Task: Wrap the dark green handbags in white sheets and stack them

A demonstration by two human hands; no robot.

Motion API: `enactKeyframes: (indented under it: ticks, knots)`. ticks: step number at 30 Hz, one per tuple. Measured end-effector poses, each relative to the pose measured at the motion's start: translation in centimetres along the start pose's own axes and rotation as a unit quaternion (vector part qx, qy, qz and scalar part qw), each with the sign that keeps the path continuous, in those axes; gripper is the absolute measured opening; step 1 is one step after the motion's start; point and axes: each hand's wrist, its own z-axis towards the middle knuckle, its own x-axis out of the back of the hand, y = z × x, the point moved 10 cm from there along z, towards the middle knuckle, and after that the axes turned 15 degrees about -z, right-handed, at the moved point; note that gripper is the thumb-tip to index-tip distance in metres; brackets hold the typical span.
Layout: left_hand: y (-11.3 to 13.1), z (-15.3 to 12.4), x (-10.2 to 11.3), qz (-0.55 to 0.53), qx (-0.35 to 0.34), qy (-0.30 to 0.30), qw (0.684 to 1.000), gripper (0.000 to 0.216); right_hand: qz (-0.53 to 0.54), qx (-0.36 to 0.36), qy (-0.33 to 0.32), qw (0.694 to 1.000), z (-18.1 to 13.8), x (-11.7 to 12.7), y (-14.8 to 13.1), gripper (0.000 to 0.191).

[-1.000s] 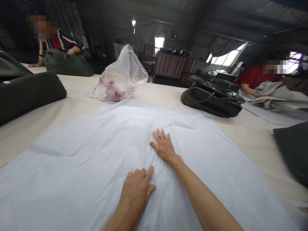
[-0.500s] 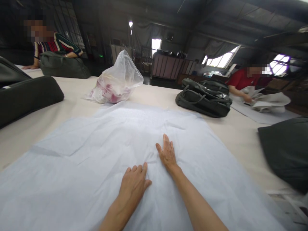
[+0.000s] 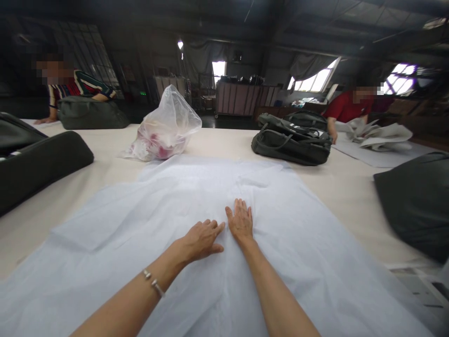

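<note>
A large, thin, pale blue-white sheet (image 3: 115,262) lies spread over the cream table, with creases running through it. My left hand (image 3: 203,239) rests palm down near the sheet's middle, thumb and fingers apart, holding nothing. Just right of it and slightly farther away, my right hand (image 3: 241,221) lies flat on the sheet with its fingers stretched forward. A small gap separates the two hands. The left wrist wears a silver bracelet (image 3: 153,282).
Beyond the sheet stand a clear plastic bag (image 3: 164,126) with pinkish contents and dark green bags (image 3: 291,140). More dark bags lie left (image 3: 45,164) and right (image 3: 417,201). One person in stripes (image 3: 80,84) and another in red (image 3: 347,110) are across the table (image 3: 224,138).
My left hand has slid forward and right, closer to my right hand, and its bracelet now shows. The view has shifted slightly. The person in red has moved a hand off the crumpled material.
</note>
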Motion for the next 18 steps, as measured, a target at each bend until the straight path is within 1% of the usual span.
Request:
enactKeyframes:
  ticks: [2,4,6,8,14,18]
  knots:
    - [-0.8,0.2,-0.7,0.027,-0.018,0.041,0.999,0.062,-0.003,-0.006,-0.011,1.000,0.1,-0.1,-0.2,0.069]
    - [-1.7,0.2,-1.8,0.033,-0.019,0.072,0.997,0.066,-0.002,-0.017,-0.016,1.000,0.3,-0.1,-0.2,0.071]
    - [-2.4,0.2,-3.0,0.026,-0.013,0.080,0.996,0.070,-0.001,-0.028,-0.020,0.999,0.6,-0.1,-0.2,0.073]
    - [-2.5,0.3,-3.5,0.017,-0.015,0.079,0.997,0.074,0.003,-0.036,-0.028,0.999,0.8,-0.1,-0.2,0.074]
    - [-1.8,0.6,-2.5,-0.001,-0.031,0.100,0.994,0.082,0.014,-0.047,-0.052,0.997,1.4,-0.1,-0.7,0.077]
    - [-2.0,0.5,-2.9,-0.012,-0.031,0.102,0.994,0.084,0.010,-0.039,-0.066,0.997,1.6,-0.3,-1.2,0.079]
